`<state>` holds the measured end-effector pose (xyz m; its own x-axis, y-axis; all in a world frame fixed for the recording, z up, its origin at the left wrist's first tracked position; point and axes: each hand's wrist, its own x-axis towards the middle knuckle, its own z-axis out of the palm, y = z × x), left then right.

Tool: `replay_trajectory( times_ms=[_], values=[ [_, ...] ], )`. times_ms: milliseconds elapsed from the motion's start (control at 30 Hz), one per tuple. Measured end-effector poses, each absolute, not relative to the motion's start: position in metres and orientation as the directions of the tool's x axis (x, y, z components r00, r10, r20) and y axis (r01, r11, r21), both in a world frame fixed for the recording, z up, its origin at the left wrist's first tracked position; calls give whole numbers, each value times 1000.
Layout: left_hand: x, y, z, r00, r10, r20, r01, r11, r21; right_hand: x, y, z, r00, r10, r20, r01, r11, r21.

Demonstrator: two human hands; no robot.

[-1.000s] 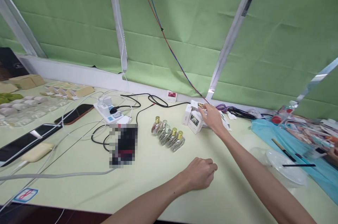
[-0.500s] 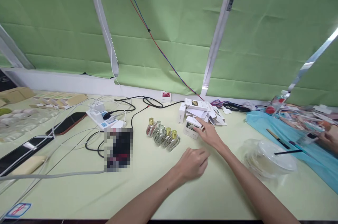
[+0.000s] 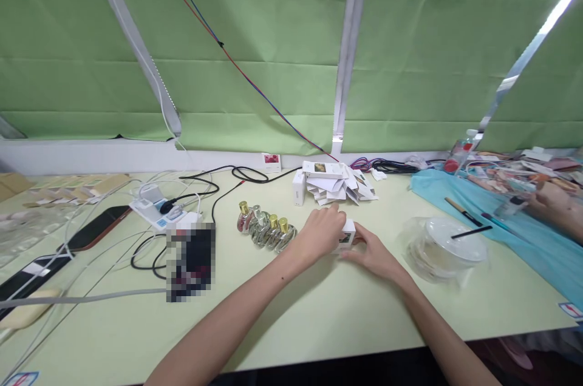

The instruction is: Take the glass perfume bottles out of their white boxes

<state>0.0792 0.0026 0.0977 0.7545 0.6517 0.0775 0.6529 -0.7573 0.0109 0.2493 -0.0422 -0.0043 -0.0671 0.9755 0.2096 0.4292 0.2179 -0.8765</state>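
A small white cardboard box [image 3: 348, 231] with a dark picture on its side is between my two hands. My left hand [image 3: 321, 231] is closed at its left end, its bent fingers covering much of it. My right hand [image 3: 372, 251] grips the opposite end between thumb and fingers. Just left of my left hand, several small round glass bottles [image 3: 260, 234] with gold or silver caps stand close together. Behind my hands lies a pile of flattened white cartons [image 3: 334, 190], with one white box [image 3: 298, 187] upright at its left.
Left are a power strip [image 3: 157, 210], tangled cables, phones [image 3: 101, 228] and a pixelated dark object [image 3: 191, 261]. On the right stand a bagged plastic tub [image 3: 449, 249] and a blue cloth [image 3: 496, 210] with brushes. Another person's hand [image 3: 553, 198] is at the far right.
The view has swung to the right. My left hand has moved from the bare tabletop onto the box, and the box has come away from the carton pile, nearer to me.
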Motion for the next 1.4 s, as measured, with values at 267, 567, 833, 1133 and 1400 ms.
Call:
replay_trajectory(
  times_ms=[267, 567, 833, 1133, 1400],
  values=[
    [58, -3, 82, 538, 808, 240, 694, -586, 418, 253, -43, -8, -62, 994, 89, 415, 107, -904],
    [15, -43, 29, 223, 971, 87, 517, -193, 834, 245, -44, -8, -196, 977, -85, 61, -74, -995],
    [-1, -45, 13, 151, 988, -32, 568, -60, 821, 240, -42, -14, -222, 971, -88, 6, -89, -996],
    [3, -50, 4, 85, 996, 14, 468, -52, 882, 237, -43, -12, -183, 976, -121, -28, -128, -991],
    [4, -52, 0, 90, 988, -128, 229, 105, 968, 235, -44, -14, -177, 975, -132, 21, -130, -991]
  ],
)
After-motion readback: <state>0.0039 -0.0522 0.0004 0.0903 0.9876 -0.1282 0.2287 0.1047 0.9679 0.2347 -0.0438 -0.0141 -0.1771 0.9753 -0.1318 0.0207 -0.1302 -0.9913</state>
